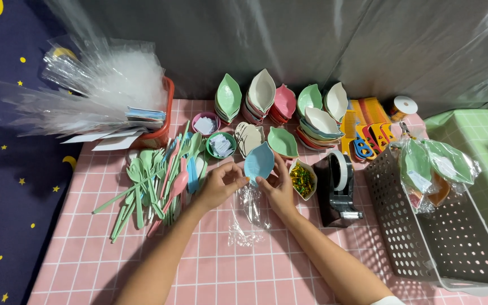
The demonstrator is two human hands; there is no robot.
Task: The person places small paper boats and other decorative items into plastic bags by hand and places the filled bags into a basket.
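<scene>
Both hands grip one blue leaf-shaped dish [258,161]: the left hand [219,185] pinches its near left edge, the right hand [278,191] its right edge. The dish sits above a clear plastic bag [248,217] lying on the pink checked table [199,265]; probably its tip is at the bag's mouth. This looks like bagging; next, the mouth must open. Green spoons [142,192] lie left, a tape dispenser [339,189] right.

Colours on the pink-checked table

Table [210,265]: pink squares, pale grid lines. Leaf-shaped dish [258,161] in hand: light blue. Stacked leaf dishes [280,101]: green, cream, pink. Spoons and forks [148,186]: mostly mint green, some pink and blue. Tape dispenser [340,192]: black. Perforated basket [425,231]: grey. Combs [368,113]: orange-yellow. Cloth [7,169] at the left: navy with yellow moons and stars.
</scene>
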